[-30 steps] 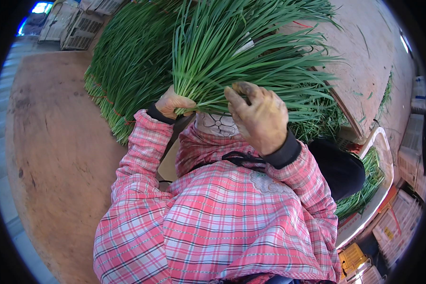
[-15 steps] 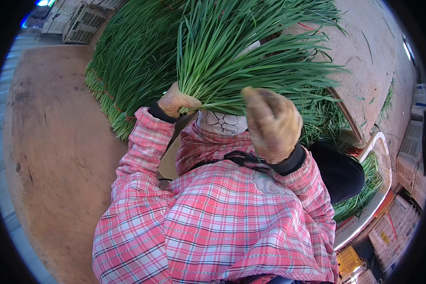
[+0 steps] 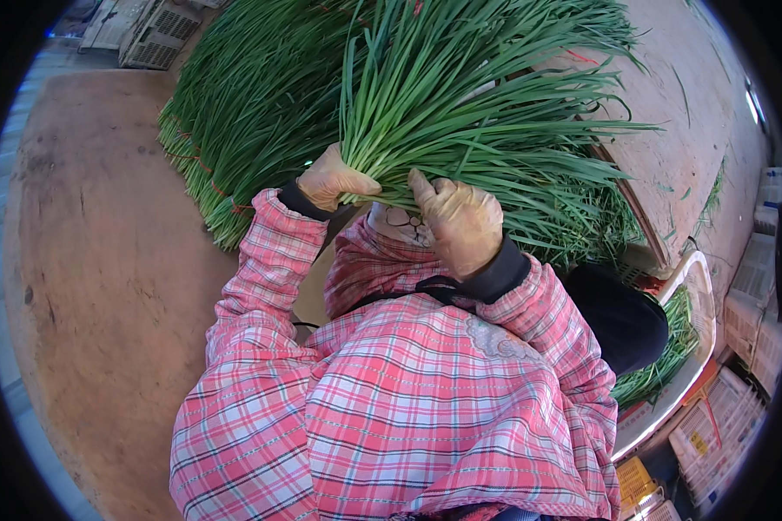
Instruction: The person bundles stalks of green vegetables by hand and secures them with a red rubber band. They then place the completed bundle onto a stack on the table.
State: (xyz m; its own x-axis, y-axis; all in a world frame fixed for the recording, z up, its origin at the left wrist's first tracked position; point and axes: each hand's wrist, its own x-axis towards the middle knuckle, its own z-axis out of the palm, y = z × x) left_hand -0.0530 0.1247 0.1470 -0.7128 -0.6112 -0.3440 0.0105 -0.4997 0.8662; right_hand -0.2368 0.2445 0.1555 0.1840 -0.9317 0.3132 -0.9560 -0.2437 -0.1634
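My gloved left hand (image 3: pixel 334 179) is closed round the pale stem ends of a loose, fanned bunch of garlic chives (image 3: pixel 460 104). The long green leaves spread away from me and to the right. My gloved right hand (image 3: pixel 466 224) is at the near edge of the same bunch, thumb pressed to the leaves near the stems and fingers curled round them; its fingertips are partly hidden. Beyond my left hand lies a big pile of chives tied in bundles (image 3: pixel 252 113), their stem ends toward the left.
A brown wooden board (image 3: pixel 113 260) stretches along the left. To the right stands a pale basket (image 3: pixel 702 304) with loose chives in it. Another board (image 3: pixel 669 104) with leaf scraps lies at the far right. Crates (image 3: pixel 161 39) stand at the back left, and a yellow crate (image 3: pixel 636 482) sits low right.
My right hand has moved left and slightly up, from apart in front of the leaves to the bunch near its stems. My left hand keeps its hold, with the bunch shifted slightly right.
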